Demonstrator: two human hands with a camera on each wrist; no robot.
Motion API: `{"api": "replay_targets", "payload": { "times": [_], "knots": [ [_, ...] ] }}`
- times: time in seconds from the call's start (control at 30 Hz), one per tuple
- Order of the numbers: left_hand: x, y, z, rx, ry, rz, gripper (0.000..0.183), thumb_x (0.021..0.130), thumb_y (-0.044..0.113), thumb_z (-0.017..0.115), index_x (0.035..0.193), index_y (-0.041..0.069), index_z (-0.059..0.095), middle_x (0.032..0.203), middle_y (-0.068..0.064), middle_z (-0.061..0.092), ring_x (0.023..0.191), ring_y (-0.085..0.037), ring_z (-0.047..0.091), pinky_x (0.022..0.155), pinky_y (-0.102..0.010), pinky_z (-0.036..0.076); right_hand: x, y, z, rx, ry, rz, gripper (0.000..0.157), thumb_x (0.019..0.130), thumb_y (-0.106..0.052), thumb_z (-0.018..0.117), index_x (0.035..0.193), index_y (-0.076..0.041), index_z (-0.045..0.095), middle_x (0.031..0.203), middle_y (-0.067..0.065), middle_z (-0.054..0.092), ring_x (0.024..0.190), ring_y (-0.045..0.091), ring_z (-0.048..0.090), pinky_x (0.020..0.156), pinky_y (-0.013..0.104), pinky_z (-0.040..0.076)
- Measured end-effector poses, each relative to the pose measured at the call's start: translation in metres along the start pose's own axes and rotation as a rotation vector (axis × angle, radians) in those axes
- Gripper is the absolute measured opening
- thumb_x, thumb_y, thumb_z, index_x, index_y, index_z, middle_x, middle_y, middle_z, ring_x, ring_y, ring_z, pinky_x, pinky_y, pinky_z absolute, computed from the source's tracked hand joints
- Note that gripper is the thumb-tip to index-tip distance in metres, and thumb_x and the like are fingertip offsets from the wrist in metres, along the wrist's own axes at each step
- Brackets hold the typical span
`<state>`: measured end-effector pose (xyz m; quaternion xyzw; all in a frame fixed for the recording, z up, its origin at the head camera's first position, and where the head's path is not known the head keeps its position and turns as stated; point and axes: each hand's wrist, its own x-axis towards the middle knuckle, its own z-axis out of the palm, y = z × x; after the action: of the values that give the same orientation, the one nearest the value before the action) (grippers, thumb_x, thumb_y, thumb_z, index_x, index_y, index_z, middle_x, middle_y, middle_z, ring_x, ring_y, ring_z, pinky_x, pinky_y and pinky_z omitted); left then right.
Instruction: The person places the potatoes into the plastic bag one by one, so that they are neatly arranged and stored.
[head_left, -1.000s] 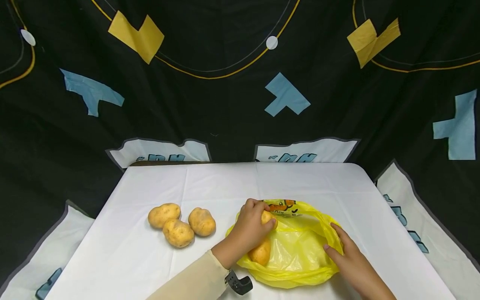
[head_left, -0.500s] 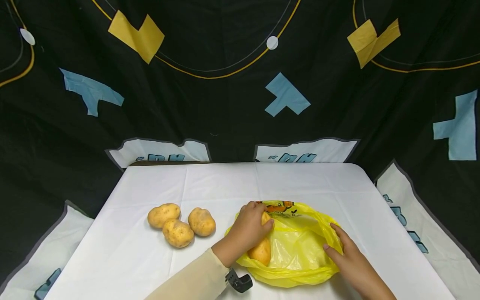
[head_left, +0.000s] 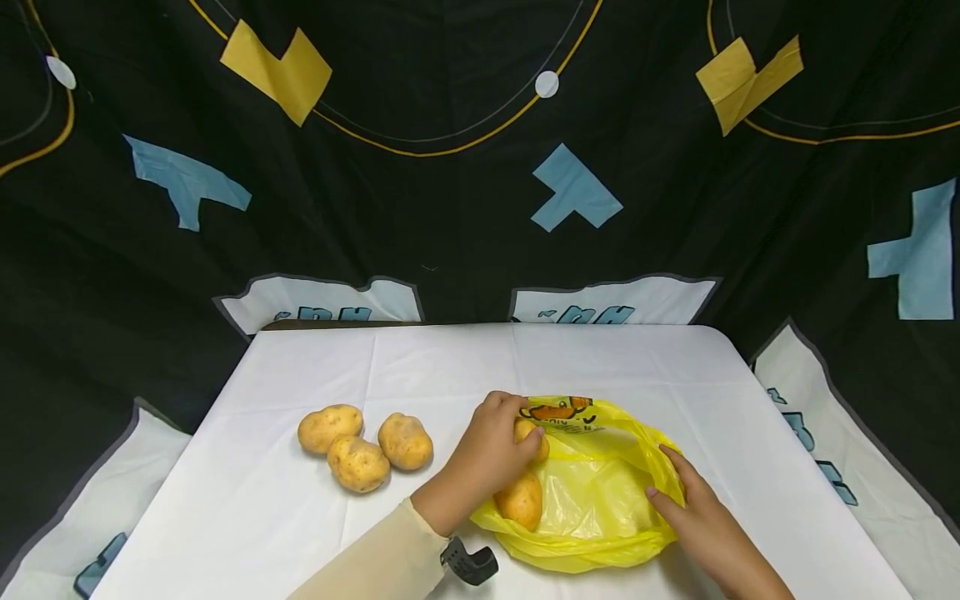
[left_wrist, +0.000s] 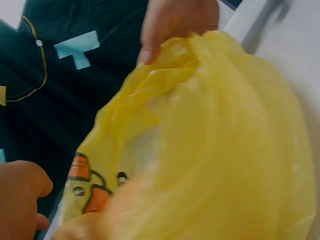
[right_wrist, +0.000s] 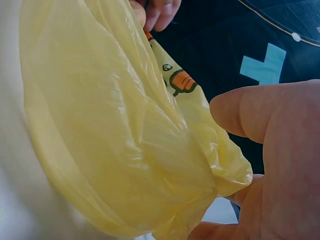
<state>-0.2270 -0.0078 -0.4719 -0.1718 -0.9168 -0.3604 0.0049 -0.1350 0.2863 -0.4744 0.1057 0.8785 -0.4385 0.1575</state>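
A yellow plastic bag [head_left: 600, 492] lies with its mouth spread on the white table. Two potatoes show inside its left part: a lower potato [head_left: 521, 502] and an upper potato [head_left: 534, 437], which is partly behind my left thumb. My left hand [head_left: 491, 446] is at the bag's left rim, fingers over the edge beside the upper potato. In the left wrist view a small gap separates this hand [left_wrist: 22, 197] from the potato [left_wrist: 80, 227]. My right hand [head_left: 701, 512] holds the bag's right rim between thumb and fingers.
Three more potatoes [head_left: 358, 463] sit close together on the table [head_left: 420, 367], left of the bag. A dark curtain [head_left: 450, 225] with tape patches hangs behind the table. A black band [head_left: 468, 562] is on the left wrist.
My left hand has shifted slightly left, away from the upper potato, and more of that potato shows now. The right hand and the three potatoes on the table stay put.
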Motion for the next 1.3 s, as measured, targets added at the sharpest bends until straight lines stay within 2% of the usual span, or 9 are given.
{"api": "replay_targets", "payload": {
  "times": [0.2, 0.4, 0.57, 0.7, 0.9, 1.1, 1.3],
  "knots": [
    [-0.006, -0.002, -0.022, -0.093, 0.072, 0.004, 0.042, 0.101, 0.038, 0.067, 0.136, 0.014, 0.062, 0.141, -0.008, 0.053, 0.129, -0.026, 0.057, 0.11, -0.045, 0.05, 0.002, 0.001, 0.002, -0.004, -0.006, -0.009, 0.084, 0.107, -0.044, 0.055, 0.169, -0.018, 0.005, 0.174, 0.024, 0.006, 0.158, 0.051, 0.007, 0.119, 0.076, 0.014],
    [-0.015, -0.013, -0.048, -0.265, 0.166, -0.044, 0.042, 0.101, 0.033, 0.069, 0.139, 0.019, 0.059, 0.142, -0.005, 0.05, 0.124, -0.026, 0.059, 0.103, -0.044, 0.055, 0.004, 0.001, 0.002, -0.007, -0.005, -0.001, 0.085, 0.107, -0.046, 0.055, 0.17, -0.019, 0.004, 0.174, 0.023, 0.005, 0.158, 0.052, 0.006, 0.119, 0.076, 0.014],
    [-0.021, -0.028, -0.072, -0.298, 0.244, -0.087, 0.044, 0.1, 0.034, 0.069, 0.14, 0.019, 0.057, 0.142, -0.005, 0.051, 0.128, -0.026, 0.057, 0.105, -0.047, 0.055, 0.004, -0.002, 0.001, -0.014, -0.002, 0.018, 0.087, 0.107, -0.048, 0.053, 0.17, -0.019, 0.001, 0.174, 0.022, 0.005, 0.158, 0.052, 0.006, 0.119, 0.076, 0.014],
    [-0.028, -0.044, -0.093, -0.345, 0.293, -0.157, 0.045, 0.101, 0.033, 0.067, 0.142, 0.017, 0.055, 0.145, -0.006, 0.049, 0.133, -0.028, 0.055, 0.108, -0.048, 0.052, 0.004, -0.003, 0.002, -0.016, 0.001, 0.025, 0.087, 0.107, -0.049, 0.053, 0.17, -0.019, 0.001, 0.174, 0.023, 0.004, 0.157, 0.053, 0.007, 0.119, 0.076, 0.015],
    [-0.039, -0.069, -0.132, -0.493, 0.349, -0.242, 0.049, 0.106, 0.032, 0.06, 0.148, 0.011, 0.047, 0.153, -0.008, 0.046, 0.141, -0.03, 0.048, 0.116, -0.052, 0.043, 0.004, -0.003, 0.001, -0.013, 0.008, -0.001, 0.086, 0.107, -0.05, 0.052, 0.17, -0.021, 0.0, 0.175, 0.021, 0.004, 0.157, 0.052, 0.006, 0.118, 0.077, 0.014],
    [-0.058, -0.097, -0.163, -0.447, 0.438, -0.311, 0.054, 0.108, 0.036, 0.055, 0.155, 0.013, 0.04, 0.16, -0.01, 0.04, 0.148, -0.034, 0.042, 0.12, -0.056, 0.039, 0.005, -0.004, 0.001, 0.005, -0.004, 0.018, 0.089, 0.106, -0.054, 0.052, 0.17, -0.022, -0.002, 0.175, 0.022, 0.002, 0.157, 0.054, 0.004, 0.118, 0.077, 0.013],
    [-0.074, -0.136, -0.175, -0.449, 0.507, -0.435, 0.061, 0.108, 0.044, 0.051, 0.159, 0.015, 0.035, 0.165, -0.007, 0.036, 0.15, -0.032, 0.039, 0.119, -0.057, 0.039, 0.005, -0.003, 0.002, 0.02, -0.005, 0.024, 0.09, 0.106, -0.053, 0.052, 0.17, -0.021, -0.003, 0.175, 0.022, 0.002, 0.158, 0.053, 0.004, 0.119, 0.078, 0.012]
  ]
}}
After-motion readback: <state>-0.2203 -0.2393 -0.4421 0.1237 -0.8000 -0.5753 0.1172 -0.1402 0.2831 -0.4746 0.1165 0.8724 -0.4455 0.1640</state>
